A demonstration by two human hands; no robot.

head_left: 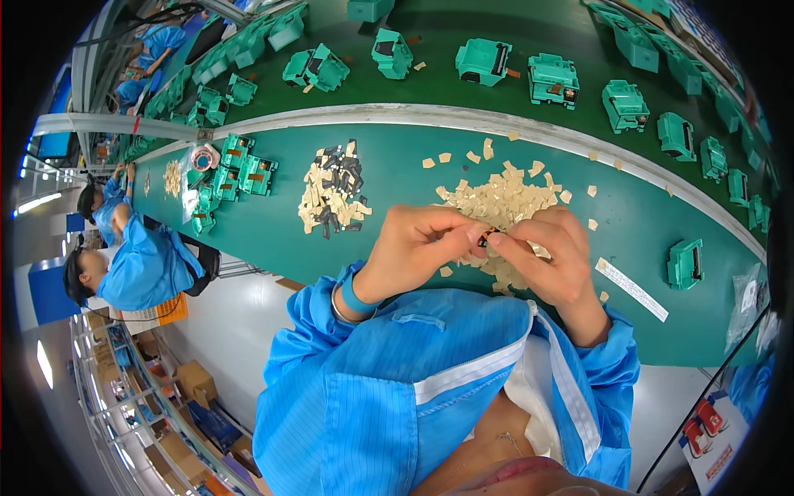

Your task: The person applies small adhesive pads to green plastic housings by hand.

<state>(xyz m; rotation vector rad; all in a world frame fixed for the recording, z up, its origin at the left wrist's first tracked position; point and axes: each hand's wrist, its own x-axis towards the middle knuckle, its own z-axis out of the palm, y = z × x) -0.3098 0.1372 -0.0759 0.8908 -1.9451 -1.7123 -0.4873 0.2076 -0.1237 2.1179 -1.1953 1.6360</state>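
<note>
Both hands meet over the near side of a large pile of small cream pieces [480, 198] on the green worktable [397, 140]. Between the fingertips is a small dark piece with an orange patch [488, 236]; its exact kind cannot be made out. My left hand [420, 248], with a blue band at the wrist, pinches it from the left. From the right, my right hand [552, 258] grips it between thumb and fingers. The fingers partly cover the piece.
Left of my hands lies a mixed pile of black and cream pieces [332, 188]. Farther left stand several green housings [246, 169] near a tape roll [203, 158]. A pale rail [413, 112] borders a green belt carrying more housings [484, 61]. A white printed strip [633, 289] lies at right.
</note>
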